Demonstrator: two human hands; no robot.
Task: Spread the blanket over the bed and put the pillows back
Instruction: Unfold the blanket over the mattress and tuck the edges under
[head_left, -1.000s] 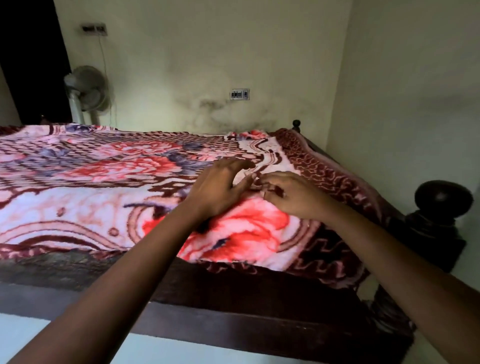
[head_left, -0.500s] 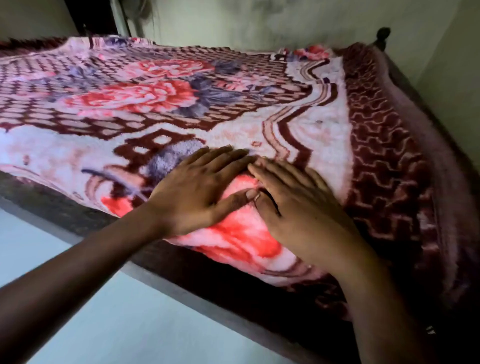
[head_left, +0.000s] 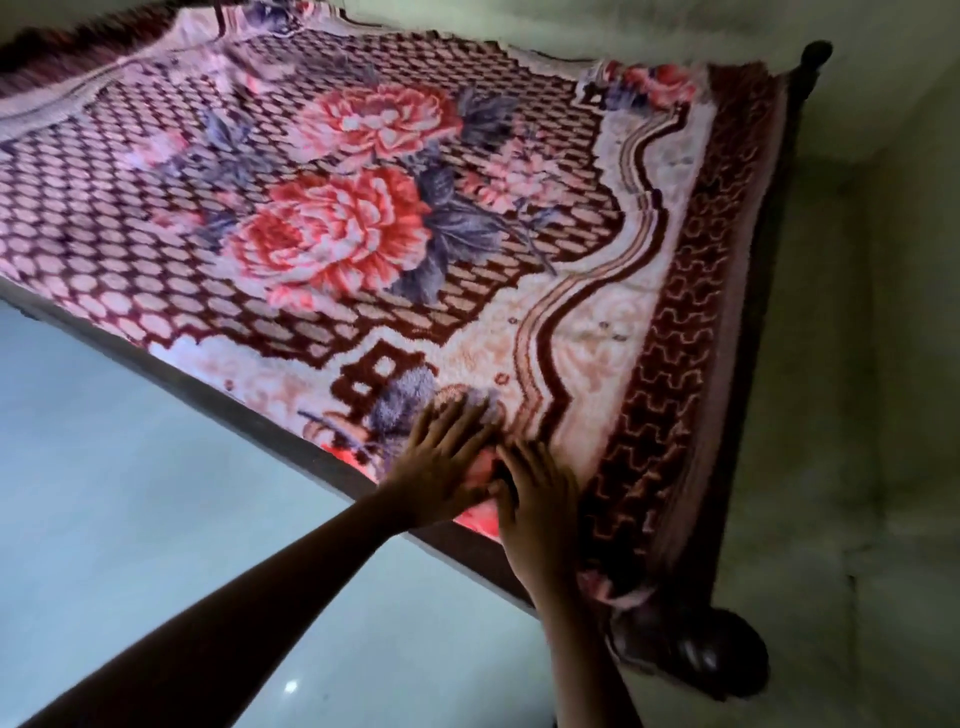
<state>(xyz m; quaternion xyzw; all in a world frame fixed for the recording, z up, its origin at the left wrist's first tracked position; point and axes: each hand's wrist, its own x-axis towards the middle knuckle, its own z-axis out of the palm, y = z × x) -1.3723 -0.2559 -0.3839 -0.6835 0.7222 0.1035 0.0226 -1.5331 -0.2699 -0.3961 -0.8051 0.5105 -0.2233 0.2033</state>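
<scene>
A plush blanket (head_left: 363, 223) with red flowers, a maroon lattice and a maroon border lies spread flat over the whole bed. My left hand (head_left: 441, 462) rests palm down on it near the bed's near right corner, fingers apart. Right beside it, my right hand (head_left: 540, 499) also presses flat on the blanket, fingers extended, thumb touching the left hand. Neither hand grips any cloth. No pillow is in view.
The dark wooden bed frame (head_left: 218, 400) runs along the near edge, with a round post knob (head_left: 691, 649) at the near right corner and another knob (head_left: 815, 54) at the far right. A pale shiny floor (head_left: 130, 519) lies to the left; a wall (head_left: 883, 312) hems the right side.
The view has risen and tilted, so more of the blanket shows from above. Both hands stay side by side, flat on the blanket near the corner.
</scene>
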